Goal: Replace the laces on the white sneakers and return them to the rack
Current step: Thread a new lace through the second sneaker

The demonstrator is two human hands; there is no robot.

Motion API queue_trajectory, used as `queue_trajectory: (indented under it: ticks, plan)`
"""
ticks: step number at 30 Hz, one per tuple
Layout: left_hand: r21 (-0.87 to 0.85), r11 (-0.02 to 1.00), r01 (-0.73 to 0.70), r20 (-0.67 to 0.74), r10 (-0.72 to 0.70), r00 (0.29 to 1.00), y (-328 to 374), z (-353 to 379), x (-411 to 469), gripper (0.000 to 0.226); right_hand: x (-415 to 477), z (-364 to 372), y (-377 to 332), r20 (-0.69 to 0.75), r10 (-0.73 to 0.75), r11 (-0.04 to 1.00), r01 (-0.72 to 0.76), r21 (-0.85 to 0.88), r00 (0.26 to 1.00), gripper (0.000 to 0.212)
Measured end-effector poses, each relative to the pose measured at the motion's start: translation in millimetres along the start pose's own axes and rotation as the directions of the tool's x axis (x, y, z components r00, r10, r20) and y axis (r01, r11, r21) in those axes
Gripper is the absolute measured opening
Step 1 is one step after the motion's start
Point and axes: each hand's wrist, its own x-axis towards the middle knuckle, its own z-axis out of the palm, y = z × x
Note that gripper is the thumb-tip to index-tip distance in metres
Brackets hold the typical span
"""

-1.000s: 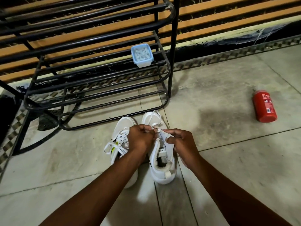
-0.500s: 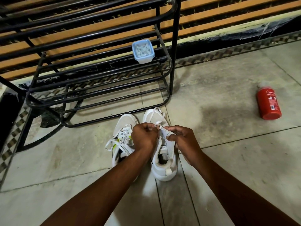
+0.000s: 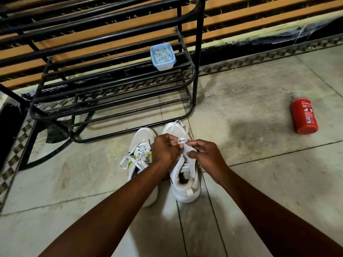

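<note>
Two white sneakers stand side by side on the floor, toes toward the black metal shoe rack [image 3: 115, 84]. The left sneaker [image 3: 141, 145] is laced, its white lace ends lying loose to the left. Over the right sneaker [image 3: 185, 182] both my hands work a white lace [image 3: 181, 129] that loops across the toe. My left hand [image 3: 165, 150] pinches the lace at the eyelets with curled fingers. My right hand [image 3: 206, 154] pinches the lace just right of it, beside the tongue. Where the lace passes under my fingers is hidden.
A small blue-rimmed plastic container [image 3: 162, 56] with white pieces sits on a rack shelf. A red bottle [image 3: 304, 115] lies on the tiled floor at the right. Behind the rack runs a wall of orange slats above a dark base.
Both hands have stayed on the right sneaker's lace with small finger movements. The view has shifted slightly, so the sneakers sit a little lower and closer.
</note>
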Motion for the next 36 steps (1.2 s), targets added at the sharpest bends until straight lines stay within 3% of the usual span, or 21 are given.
queue_trajectory:
  ticks: [4, 7, 10, 13, 19, 27, 29, 32, 36]
  plan:
    - [-0.039, 0.999, 0.019, 0.006, -0.019, 1.0, 2.8, -0.5, -0.8, 0.016, 6.5, 2.4, -3.4, -0.069, -0.086, 0.989, 0.077, -0.123, 0.994, 0.016]
    - [-0.105, 0.994, 0.038, 0.031, -0.034, 0.999, 2.3, -1.8, -1.8, 0.013, 11.5, 8.4, -5.0, -0.114, -0.24, 0.935, 0.197, -0.296, 0.964, 0.022]
    - [-0.13, 0.99, 0.057, 0.053, -0.05, 0.997, -1.7, -2.2, -2.2, 0.011, 13.4, 15.0, -10.5, -0.06, -0.321, 0.849, 0.259, -0.461, 0.945, 0.034]
    - [-0.113, 0.993, 0.03, 0.083, -0.02, 0.996, -3.9, -3.3, -2.7, 0.013, 16.8, 15.6, -16.8, -0.029, -0.331, 0.789, 0.26, -0.557, 0.943, 0.028]
    - [-0.081, 0.996, -0.046, 0.086, 0.053, 0.995, -5.4, -8.1, -8.8, 0.02, 21.3, 17.6, -16.4, -0.046, -0.287, 0.808, 0.216, -0.548, 0.957, 0.005]
    - [-0.084, 0.994, -0.069, 0.171, 0.083, 0.982, -9.0, -14.6, -15.6, 0.044, 32.2, 22.9, -9.7, -0.002, -0.267, 0.714, 0.197, -0.672, 0.964, 0.01]
    - [-0.017, 0.992, -0.127, 0.105, 0.128, 0.986, -9.7, -13.4, -18.2, 0.039, 34.4, 23.0, -6.3, -0.003, -0.281, 0.709, 0.206, -0.674, 0.96, 0.009]
    - [0.228, 0.934, -0.274, -0.01, 0.284, 0.959, -7.3, -16.0, -25.7, 0.034, 34.3, 21.5, -4.9, -0.026, -0.308, 0.723, 0.216, -0.656, 0.951, 0.012]
    - [0.518, 0.774, -0.364, 0.091, 0.374, 0.923, -7.2, -25.6, -25.5, 0.037, 31.0, 16.6, -2.9, -0.044, -0.357, 0.758, 0.262, -0.597, 0.933, 0.015]
